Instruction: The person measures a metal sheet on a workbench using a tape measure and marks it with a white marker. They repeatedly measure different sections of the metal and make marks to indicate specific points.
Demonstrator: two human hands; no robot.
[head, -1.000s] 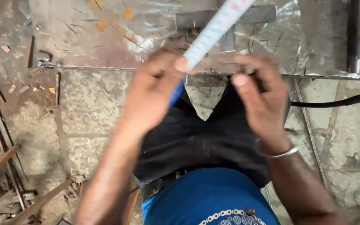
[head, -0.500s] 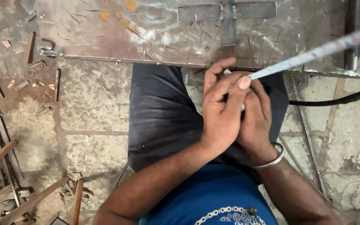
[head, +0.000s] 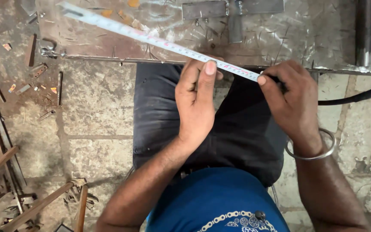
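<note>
A tape measure point(head: 159, 41) is pinched by the left hand point(head: 196, 101) and right hand point(head: 295, 101). Its blade is stretched toward ten o'clock over the metal sheet point(head: 305, 38)

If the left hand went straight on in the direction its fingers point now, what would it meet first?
The left hand points up the picture, its fingers already on the tape measure blade. Just beyond lies the edge of the scratched metal sheet, probably met first, though depth is unclear.
</note>
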